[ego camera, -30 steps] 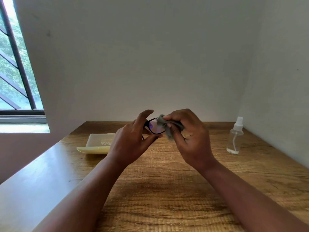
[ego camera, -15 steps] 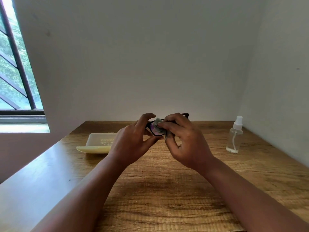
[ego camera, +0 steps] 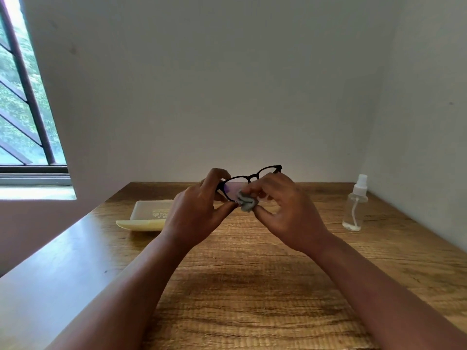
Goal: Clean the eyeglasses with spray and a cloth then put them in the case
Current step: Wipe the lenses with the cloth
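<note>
Black-framed eyeglasses (ego camera: 252, 176) hang in the air above the middle of the wooden table (ego camera: 252, 286). My left hand (ego camera: 199, 210) pinches their left rim between thumb and forefinger. My right hand (ego camera: 285, 210) pinches a crumpled grey cloth (ego camera: 246, 202) against the lower part of the left lens. The right lens sticks out above my right hand. A pale yellow glasses case (ego camera: 146, 215) lies open on the table to the left, partly hidden behind my left hand. A clear spray bottle (ego camera: 355, 205) with a white nozzle stands at the far right.
White walls close off the table at the back and on the right. A barred window (ego camera: 22, 109) is at the upper left. The table's left edge (ego camera: 50, 248) runs diagonally toward me.
The cloth has slid down from the top of the left lens to its lower edge. The glasses have tilted so that the whole frame and right lens now show.
</note>
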Motion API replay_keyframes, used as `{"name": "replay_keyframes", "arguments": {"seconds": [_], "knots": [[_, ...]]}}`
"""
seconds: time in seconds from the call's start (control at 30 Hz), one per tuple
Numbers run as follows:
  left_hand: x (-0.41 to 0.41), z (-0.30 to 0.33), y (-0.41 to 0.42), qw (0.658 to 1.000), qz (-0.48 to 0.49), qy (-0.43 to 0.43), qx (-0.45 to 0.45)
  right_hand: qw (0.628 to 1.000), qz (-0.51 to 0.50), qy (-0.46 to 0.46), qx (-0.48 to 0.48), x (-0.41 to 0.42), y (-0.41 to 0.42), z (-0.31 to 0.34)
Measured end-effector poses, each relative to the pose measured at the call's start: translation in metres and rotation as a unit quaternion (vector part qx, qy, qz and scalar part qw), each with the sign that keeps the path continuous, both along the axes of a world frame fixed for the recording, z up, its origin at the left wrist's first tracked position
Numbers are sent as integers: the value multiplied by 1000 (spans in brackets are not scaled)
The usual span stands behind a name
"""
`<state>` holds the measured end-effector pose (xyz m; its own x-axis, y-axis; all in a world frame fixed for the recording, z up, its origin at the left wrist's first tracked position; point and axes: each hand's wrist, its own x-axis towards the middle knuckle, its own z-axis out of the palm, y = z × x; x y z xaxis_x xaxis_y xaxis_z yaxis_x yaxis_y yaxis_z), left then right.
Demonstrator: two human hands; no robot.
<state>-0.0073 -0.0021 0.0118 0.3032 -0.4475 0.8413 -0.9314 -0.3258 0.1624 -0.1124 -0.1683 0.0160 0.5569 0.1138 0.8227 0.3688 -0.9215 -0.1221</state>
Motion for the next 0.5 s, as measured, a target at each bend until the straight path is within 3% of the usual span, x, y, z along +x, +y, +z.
{"name": "replay_keyframes", "arguments": {"seconds": [0.13, 0.27, 0.33, 0.5], "knots": [[1, -1, 0, 1000, -2, 5, -4, 992, 30, -55, 110, -2, 9, 5], [0, -2, -3, 1000, -13, -2, 2, 981, 0, -150, 122, 0, 18, 8], [-2, -2, -4, 1000, -18, -3, 3, 981, -15, -161, 107, 4, 18, 7], [0, -3, -3, 1000, -25, -1, 9, 994, -52, -93, -25, 12, 16, -5]]}}
